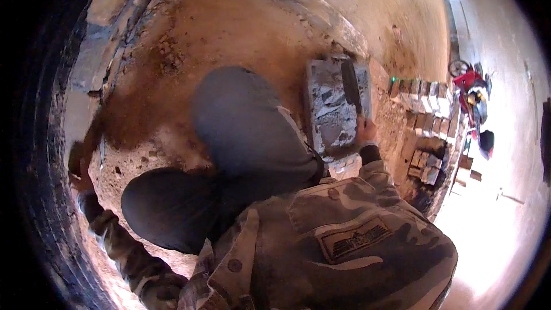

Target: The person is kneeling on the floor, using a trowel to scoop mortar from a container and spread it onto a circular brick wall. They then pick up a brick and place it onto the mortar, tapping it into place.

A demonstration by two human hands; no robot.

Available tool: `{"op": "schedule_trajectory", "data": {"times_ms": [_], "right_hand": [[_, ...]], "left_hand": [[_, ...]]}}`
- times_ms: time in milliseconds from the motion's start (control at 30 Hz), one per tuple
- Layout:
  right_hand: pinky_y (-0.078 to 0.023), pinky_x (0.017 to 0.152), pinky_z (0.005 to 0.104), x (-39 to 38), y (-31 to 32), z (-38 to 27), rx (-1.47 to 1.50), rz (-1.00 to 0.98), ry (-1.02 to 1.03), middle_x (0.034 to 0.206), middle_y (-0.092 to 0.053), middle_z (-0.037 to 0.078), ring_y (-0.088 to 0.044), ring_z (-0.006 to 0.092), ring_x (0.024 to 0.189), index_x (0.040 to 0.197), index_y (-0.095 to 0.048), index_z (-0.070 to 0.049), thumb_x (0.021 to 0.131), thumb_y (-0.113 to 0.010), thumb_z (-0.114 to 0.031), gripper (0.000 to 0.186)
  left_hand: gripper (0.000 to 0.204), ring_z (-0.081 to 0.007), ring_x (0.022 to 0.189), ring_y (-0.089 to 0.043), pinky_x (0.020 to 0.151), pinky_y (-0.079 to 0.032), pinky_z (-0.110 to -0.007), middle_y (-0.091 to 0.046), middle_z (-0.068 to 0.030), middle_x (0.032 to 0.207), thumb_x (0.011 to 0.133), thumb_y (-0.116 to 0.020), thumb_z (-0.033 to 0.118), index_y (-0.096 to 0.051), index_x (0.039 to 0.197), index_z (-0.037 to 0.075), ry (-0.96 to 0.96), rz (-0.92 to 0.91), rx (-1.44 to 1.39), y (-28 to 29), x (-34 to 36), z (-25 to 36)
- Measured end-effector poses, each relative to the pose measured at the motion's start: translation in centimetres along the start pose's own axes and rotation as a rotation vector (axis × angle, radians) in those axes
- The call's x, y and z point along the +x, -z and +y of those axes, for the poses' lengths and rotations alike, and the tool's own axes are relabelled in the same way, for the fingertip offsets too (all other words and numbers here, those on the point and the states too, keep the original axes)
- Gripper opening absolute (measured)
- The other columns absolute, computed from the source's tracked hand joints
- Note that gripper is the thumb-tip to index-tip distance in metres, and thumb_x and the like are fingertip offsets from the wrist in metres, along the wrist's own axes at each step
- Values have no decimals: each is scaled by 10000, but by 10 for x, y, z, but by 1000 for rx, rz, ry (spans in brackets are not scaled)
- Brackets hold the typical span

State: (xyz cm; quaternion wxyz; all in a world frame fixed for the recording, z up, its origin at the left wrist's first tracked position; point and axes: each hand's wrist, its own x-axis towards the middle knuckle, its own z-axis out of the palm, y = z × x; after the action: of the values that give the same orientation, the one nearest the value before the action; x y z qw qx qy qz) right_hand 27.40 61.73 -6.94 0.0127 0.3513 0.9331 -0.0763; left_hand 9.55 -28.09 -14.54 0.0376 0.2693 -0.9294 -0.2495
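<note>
On the right, my right hand (366, 131) is closed around the handle end of a dark, flat-bladed trowel (351, 88). Its long blade lies over a rectangular tub (310, 95) of lumpy grey mortar (333, 116). At the far left, my left hand (81, 173) reaches down to the edge of a low course of blocks (80, 115) beside the dark wall. Shadow and blur hide its fingers, so whether it grips anything there is unclear. Between both hands are my bent knees in dark trousers (241, 120).
Stacked bricks (422, 97) stand right of the tub, with more bricks (426, 166) nearer me. Reddish loose earth (229, 23) and rubble (166, 57) cover the ground ahead. A red motorbike (473, 95) stands farther right on pale ground. A dark layered wall (46, 195) runs along my left.
</note>
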Motion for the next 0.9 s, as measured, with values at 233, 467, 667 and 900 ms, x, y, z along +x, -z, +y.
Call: {"op": "schedule_trajectory", "data": {"times_ms": [233, 467, 667, 900], "right_hand": [[-510, 728, 563, -112, -50, 99, -365, -352, -155, 901, -665, 284, -644, 486, 870, 946, -603, -36, 960, -524, -403, 375], [-488, 728, 560, -158, 1, 50, -202, -433, -296, 894, -656, 290, -623, 492, 878, 944, -592, -59, 977, -490, -456, 411], [-489, 704, 548, -183, -82, 91, -250, -326, -335, 857, -666, 256, -635, 428, 846, 850, -675, -13, 963, -466, -542, 580], [-482, 756, 550, -130, -112, 46, 1, -430, -156, 874, -678, 215, -634, 449, 848, 1081, -665, -61, 987, -400, -505, 526]], "left_hand": [[771, -361, 1210, -551, 1011, -439, -415, -498, -269, 1390, 977, -484, 560, -412, 1429, -61, -183, -250, -58, 62, -18, 88], [624, -342, 1210, -537, 1024, -427, -451, -461, -252, 1432, 1028, -434, 417, -406, 1443, -48, -452, -402, -350, 102, -93, 246], [618, -339, 1228, -527, 1041, -424, -483, -459, -252, 1434, 1014, -461, 405, -412, 1443, -37, -627, -503, -457, 101, -130, 307], [568, -296, 1169, -572, 1015, -449, -431, -492, -203, 1419, 1003, -496, 359, -451, 1407, -39, -511, -588, -468, 79, -156, 332]]}}
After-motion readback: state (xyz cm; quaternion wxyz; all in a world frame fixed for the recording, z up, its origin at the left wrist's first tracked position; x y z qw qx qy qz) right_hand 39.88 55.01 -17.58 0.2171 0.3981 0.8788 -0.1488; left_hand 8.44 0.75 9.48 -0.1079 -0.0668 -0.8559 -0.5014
